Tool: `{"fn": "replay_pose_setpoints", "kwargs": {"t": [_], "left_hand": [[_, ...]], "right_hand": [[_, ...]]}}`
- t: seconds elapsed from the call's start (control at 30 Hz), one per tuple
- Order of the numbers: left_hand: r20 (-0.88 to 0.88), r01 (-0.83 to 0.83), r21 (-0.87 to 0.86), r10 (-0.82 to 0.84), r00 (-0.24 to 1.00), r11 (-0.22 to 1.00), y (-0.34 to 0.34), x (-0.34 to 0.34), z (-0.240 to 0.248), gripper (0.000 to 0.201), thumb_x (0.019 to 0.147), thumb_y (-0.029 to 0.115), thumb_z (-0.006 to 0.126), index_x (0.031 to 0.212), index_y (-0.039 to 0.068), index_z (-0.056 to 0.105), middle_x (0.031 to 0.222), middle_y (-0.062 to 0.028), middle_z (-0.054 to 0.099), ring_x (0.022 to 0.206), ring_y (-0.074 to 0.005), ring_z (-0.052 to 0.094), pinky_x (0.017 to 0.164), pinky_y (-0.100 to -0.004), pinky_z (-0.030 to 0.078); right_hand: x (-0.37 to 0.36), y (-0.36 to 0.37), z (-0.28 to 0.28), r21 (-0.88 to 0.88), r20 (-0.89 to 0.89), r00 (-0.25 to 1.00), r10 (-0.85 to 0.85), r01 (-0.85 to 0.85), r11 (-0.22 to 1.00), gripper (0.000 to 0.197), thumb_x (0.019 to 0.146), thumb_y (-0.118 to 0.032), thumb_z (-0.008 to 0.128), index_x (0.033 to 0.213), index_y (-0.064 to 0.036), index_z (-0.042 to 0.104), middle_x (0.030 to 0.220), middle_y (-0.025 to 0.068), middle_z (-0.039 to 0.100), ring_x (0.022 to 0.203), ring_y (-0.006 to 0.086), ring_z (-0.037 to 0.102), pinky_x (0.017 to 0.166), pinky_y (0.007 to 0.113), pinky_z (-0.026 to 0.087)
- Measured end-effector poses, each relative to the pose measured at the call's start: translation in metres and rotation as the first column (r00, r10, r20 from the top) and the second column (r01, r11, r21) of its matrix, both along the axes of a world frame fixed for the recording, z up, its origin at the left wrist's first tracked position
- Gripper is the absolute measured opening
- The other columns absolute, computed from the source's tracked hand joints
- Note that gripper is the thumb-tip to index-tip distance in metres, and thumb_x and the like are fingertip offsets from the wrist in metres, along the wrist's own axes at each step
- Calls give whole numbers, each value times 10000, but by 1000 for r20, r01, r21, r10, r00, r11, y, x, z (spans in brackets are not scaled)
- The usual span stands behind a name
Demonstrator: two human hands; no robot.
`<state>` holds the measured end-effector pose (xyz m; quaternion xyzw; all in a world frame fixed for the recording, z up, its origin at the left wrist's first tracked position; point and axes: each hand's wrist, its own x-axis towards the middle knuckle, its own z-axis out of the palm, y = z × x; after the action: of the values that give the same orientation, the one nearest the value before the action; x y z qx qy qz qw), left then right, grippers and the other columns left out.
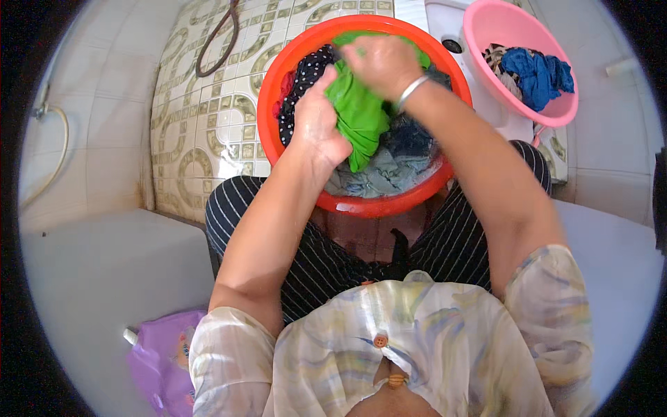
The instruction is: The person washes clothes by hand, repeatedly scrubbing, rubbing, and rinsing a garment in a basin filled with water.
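A bright green wet cloth garment is bunched between my two hands over a red-orange basin. My left hand grips its left side, fingers curled round the fabric. Across the top, my right hand, a silver bangle at its wrist, is closed on the same cloth and slightly blurred. Beneath lie a black polka-dot cloth, dark blue clothing and greyish fabric in water. A bit of red cloth shows at the basin's left wall.
A pink basin holding blue and patterned clothes stands at the far right, on a white fixture. At the left are a hose on the wall and a purple pouch with a white cap. A dark hose lies on the tiles.
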<state>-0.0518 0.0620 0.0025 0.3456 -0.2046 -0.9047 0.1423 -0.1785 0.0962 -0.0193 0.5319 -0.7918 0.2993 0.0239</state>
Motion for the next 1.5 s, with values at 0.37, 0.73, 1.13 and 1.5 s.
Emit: {"fn": "replay_pose_setpoints", "kwargs": {"t": [0.37,0.73,1.13,1.5], "left_hand": [[-52,120,-71,-124,991,990,-27,44,-3,356,836,249,485,1108,19,481,1100,-153,526,998,-279,519,884,-419,397],[-46,-141,-32,140,989,989,-51,52,-5,423,877,307,359,1131,-19,453,1164,-182,480,1060,-330,466,937,-460,327],[-21,-110,-99,108,994,989,-52,51,-9,344,862,250,447,1095,0,486,1105,-160,521,992,-304,516,872,-460,396],[-20,-102,-90,100,995,991,-32,28,-7,368,890,294,385,1119,17,464,1094,-142,524,995,-287,510,866,-439,400]], "right_hand": [[-9,-24,59,-649,-39,982,184,-165,743,269,773,-265,509,721,-6,561,538,138,539,484,335,536,511,397,454],[4,7,-42,212,229,911,344,-392,895,164,681,-167,630,770,-31,607,684,101,599,652,188,568,619,292,447],[-47,2,11,-508,861,-73,503,-106,855,122,805,-154,502,834,-35,510,799,69,548,729,153,523,696,274,432],[-27,-2,6,-371,834,290,470,-335,866,290,727,-280,629,863,-28,582,827,63,609,781,129,563,729,299,440]]}}
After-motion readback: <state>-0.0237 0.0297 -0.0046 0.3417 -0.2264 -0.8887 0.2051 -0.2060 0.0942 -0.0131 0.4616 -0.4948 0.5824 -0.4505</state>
